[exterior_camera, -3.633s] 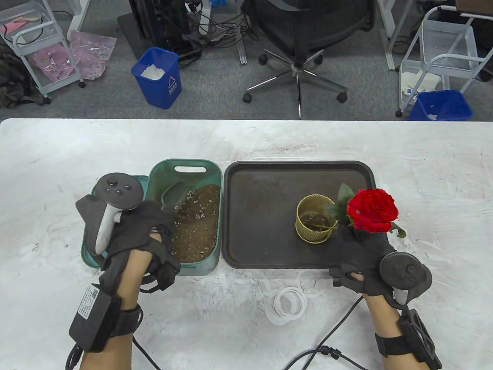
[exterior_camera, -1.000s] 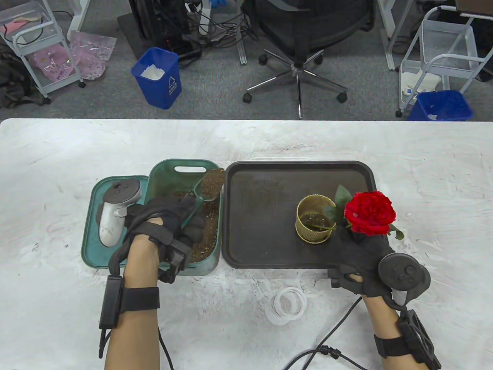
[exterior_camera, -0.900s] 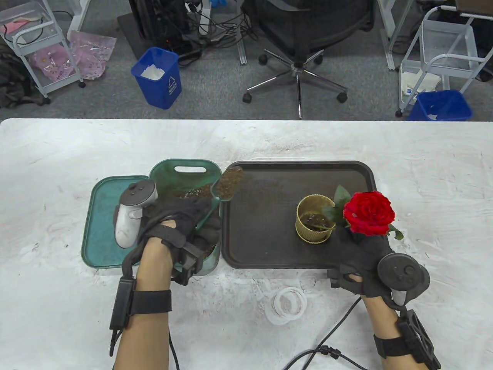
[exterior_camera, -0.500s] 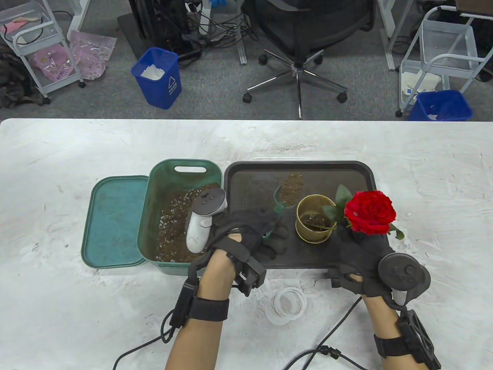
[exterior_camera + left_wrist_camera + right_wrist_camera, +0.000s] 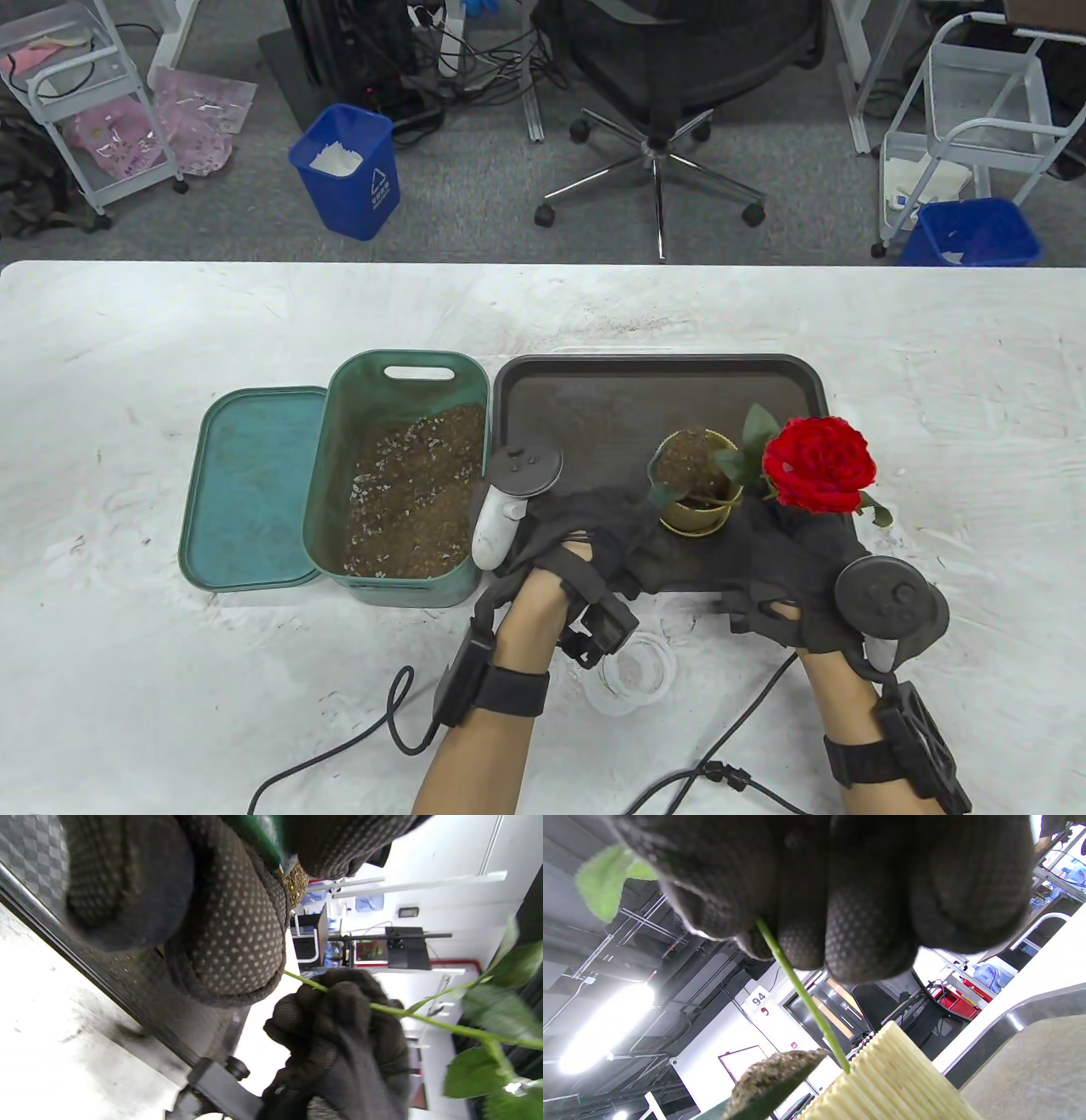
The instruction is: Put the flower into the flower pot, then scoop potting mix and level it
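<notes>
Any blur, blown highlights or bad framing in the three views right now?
Table view: sharp, evenly lit, slight wide-angle bowing at the edges. Left wrist view: rotated, black gloved left hand fills the top, green leaves soft. Right wrist view: ceiling light blown out; ribbed cream flower pot sharp.

flower (image 5: 819,464): red bloom, green stem
flower pot (image 5: 711,514): ribbed gold, looks cream up close
scoop (image 5: 670,472): green
potting mix (image 5: 416,492): brown, white flecks
bin (image 5: 407,382): teal-green
tray (image 5: 585,399): dark brown
gloves (image 5: 594,543): black, dotted
</notes>
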The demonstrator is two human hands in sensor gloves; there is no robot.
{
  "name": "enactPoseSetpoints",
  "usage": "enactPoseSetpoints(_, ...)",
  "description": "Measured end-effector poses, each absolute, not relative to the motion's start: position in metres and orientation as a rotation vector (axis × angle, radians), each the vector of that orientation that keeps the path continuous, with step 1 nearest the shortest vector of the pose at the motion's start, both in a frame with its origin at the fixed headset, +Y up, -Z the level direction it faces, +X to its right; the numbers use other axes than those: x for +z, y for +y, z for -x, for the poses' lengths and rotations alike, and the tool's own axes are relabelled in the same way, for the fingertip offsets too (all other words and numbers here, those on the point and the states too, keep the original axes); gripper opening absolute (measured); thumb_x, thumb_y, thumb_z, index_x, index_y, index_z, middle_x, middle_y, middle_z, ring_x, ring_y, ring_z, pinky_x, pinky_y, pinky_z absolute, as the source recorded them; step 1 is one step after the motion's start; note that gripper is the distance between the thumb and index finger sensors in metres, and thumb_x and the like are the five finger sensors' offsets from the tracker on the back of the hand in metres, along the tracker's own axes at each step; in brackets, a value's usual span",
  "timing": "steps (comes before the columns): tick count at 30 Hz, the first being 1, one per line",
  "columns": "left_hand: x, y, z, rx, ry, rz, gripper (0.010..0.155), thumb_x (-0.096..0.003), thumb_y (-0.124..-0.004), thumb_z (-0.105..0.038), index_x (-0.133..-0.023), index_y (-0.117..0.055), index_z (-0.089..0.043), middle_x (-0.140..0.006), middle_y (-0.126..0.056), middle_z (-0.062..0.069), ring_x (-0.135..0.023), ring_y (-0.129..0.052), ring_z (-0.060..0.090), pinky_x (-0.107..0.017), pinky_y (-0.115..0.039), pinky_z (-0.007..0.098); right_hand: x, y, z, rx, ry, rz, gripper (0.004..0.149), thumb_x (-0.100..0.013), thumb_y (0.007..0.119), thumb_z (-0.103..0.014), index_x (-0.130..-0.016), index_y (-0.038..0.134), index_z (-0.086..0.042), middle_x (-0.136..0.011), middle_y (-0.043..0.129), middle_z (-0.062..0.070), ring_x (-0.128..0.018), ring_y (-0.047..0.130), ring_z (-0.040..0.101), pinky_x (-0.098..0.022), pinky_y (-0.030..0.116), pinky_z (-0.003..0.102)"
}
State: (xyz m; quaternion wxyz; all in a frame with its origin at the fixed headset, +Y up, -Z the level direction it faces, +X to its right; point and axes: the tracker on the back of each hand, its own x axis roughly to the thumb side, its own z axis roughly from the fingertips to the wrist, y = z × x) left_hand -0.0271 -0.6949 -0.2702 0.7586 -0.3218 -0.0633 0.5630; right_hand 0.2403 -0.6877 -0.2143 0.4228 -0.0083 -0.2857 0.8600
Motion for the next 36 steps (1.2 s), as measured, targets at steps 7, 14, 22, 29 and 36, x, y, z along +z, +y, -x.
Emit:
enactPoseSetpoints(7,-0.266,-0.685,0.020,1.052,-0.125,0.571,0.059,-0.0461,-0.076,-0.040,-0.089,-0.068,0.000,-0.068,-0.096,0.009,-0.027,-0.117,0.017,-0.021,-0.100,0.029,-0.214,-0.688,-0.239,2.150,-0.714,0.010,0.037,-0.035,0.087,-0.031,-0.069,0.092,-0.018,-0.062,0.102,0.013,-0.038,0.105,0.033,-0.026,0.094,0.049)
enactPoseSetpoints(14,-0.262,-0.676,0.013,0.883,-0.113,0.429,0.057,-0.0448,-0.079,-0.040,-0.088,-0.071,-0.003,-0.066,-0.098,0.007,-0.025,-0.116,0.017,-0.020,-0.099,0.030,-0.214,-0.688,-0.237,2.153,-0.717,-0.004,0.037,-0.035,0.087,-0.031,-0.069,0.092,-0.018,-0.062,0.102,0.013,-0.038,0.105,0.033,-0.026,0.094,0.049)
enactPoseSetpoints(22,-0.257,-0.671,0.002,0.724,-0.127,0.309,0.056,-0.0440,-0.080,-0.039,-0.089,-0.073,-0.006,-0.068,-0.098,0.008,-0.030,-0.116,0.019,-0.024,-0.099,0.032,-0.213,-0.688,-0.237,2.150,-0.716,0.000,0.037,-0.035,0.087,-0.031,-0.069,0.092,-0.018,-0.062,0.102,0.013,-0.038,0.105,0.033,-0.026,0.094,0.049)
enactPoseSetpoints(29,-0.248,-0.661,-0.009,0.509,-0.126,0.169,0.055,-0.0430,-0.081,-0.038,-0.089,-0.075,-0.009,-0.070,-0.097,0.007,-0.033,-0.115,0.022,-0.027,-0.097,0.035,-0.213,-0.689,-0.237,2.151,-0.716,-0.006,0.037,-0.035,0.087,-0.031,-0.069,0.092,-0.018,-0.062,0.102,0.013,-0.038,0.105,0.033,-0.026,0.094,0.049)
enactPoseSetpoints(36,-0.248,-0.662,-0.010,0.502,-0.129,0.165,0.055,-0.0431,-0.081,-0.038,-0.089,-0.075,-0.009,-0.071,-0.097,0.007,-0.034,-0.115,0.022,-0.027,-0.097,0.036,-0.213,-0.689,-0.236,2.156,-0.720,-0.009,0.037,-0.035,0.088,-0.031,-0.069,0.092,-0.018,-0.062,0.102,0.013,-0.038,0.105,0.033,-0.026,0.094,0.049)
